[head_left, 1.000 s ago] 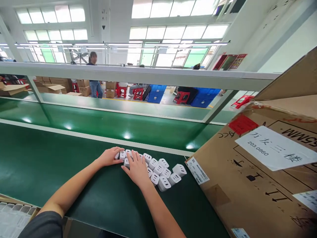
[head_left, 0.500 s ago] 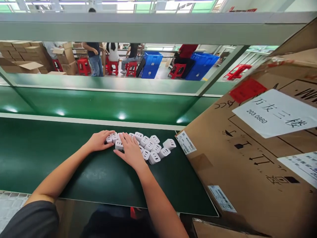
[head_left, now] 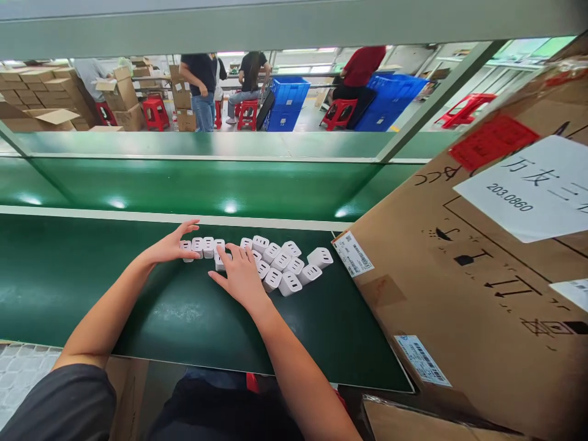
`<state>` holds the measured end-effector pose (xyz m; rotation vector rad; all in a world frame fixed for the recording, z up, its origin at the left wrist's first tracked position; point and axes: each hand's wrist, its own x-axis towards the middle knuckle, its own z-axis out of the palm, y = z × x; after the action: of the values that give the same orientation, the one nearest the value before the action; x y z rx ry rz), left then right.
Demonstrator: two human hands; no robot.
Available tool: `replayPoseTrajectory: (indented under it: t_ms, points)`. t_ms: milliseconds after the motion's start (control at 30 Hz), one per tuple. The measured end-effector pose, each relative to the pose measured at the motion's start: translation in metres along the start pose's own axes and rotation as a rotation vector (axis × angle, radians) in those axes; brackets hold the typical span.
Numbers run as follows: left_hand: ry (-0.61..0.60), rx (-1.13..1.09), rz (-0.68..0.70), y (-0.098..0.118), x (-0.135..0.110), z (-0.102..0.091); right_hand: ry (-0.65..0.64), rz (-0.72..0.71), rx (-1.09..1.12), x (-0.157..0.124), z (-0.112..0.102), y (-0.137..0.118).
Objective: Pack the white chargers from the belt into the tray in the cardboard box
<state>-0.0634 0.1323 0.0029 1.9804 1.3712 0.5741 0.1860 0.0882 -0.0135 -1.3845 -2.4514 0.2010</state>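
Several small white plug adapters (head_left: 280, 264) lie bunched on a dark green bench top (head_left: 92, 282). My left hand (head_left: 169, 247) rests at the left end of the bunch, fingers spread, fingertips touching the leftmost adapters. My right hand (head_left: 239, 275) lies flat over the middle of the bunch, fingers stretched out on top of the adapters. Neither hand grips anything.
A large cardboard box (head_left: 482, 275) with labels leans in at the right, close to the adapters. Beyond the bench runs a green conveyor belt (head_left: 206, 187) under a grey frame bar. Farther back are people, red stools, blue crates (head_left: 287, 101) and stacked cartons (head_left: 32, 98).
The camera has tilted down. My left hand has opened its fingers wider at the left end of the bunch; my right hand stays on the adapters, spread flat.
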Motion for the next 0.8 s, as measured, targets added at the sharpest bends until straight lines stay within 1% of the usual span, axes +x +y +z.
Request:
replayPoseTrajectory:
  t_ms: [67, 100, 133, 167, 233, 333, 367, 433, 567, 667, 800]
  points:
    - [-0.108, -0.125, 0.006, -0.001, -0.007, -0.014, 0.002, 0.005, 0.005, 0.000, 0.000, 0.000]
    - [-0.155, -0.143, 0.003, -0.002, -0.009, -0.018, 0.002, 0.006, 0.009, 0.000, -0.001, 0.000]
    - [-0.183, -0.126, 0.001, -0.002, -0.010, -0.019, 0.000, 0.008, 0.015, 0.001, -0.001, 0.000]
    - [-0.186, -0.092, 0.007, -0.002, -0.010, -0.017, -0.003, 0.009, 0.021, 0.001, -0.001, 0.000]
    - [-0.116, 0.033, 0.040, 0.000, -0.007, -0.005, -0.008, 0.009, 0.032, 0.001, -0.001, 0.000]
    - [0.048, 0.378, 0.066, 0.008, 0.001, 0.022, -0.005, -0.001, 0.049, 0.001, 0.001, 0.001]
    - [0.080, 0.477, 0.064, 0.010, 0.004, 0.029, -0.004, -0.002, 0.056, 0.001, 0.001, 0.001]
    - [0.109, 0.588, 0.062, 0.016, 0.006, 0.039, -0.005, -0.006, 0.068, 0.001, 0.002, 0.002]
    - [0.111, 0.662, 0.070, 0.020, 0.006, 0.043, -0.027, -0.021, 0.068, 0.000, -0.001, 0.003]
    - [0.107, 0.709, 0.065, 0.020, 0.007, 0.042, -0.044, -0.027, 0.064, -0.001, -0.003, 0.003]
    - [0.117, 0.733, 0.040, 0.018, 0.011, 0.045, -0.036, -0.032, 0.067, -0.001, -0.005, 0.003]
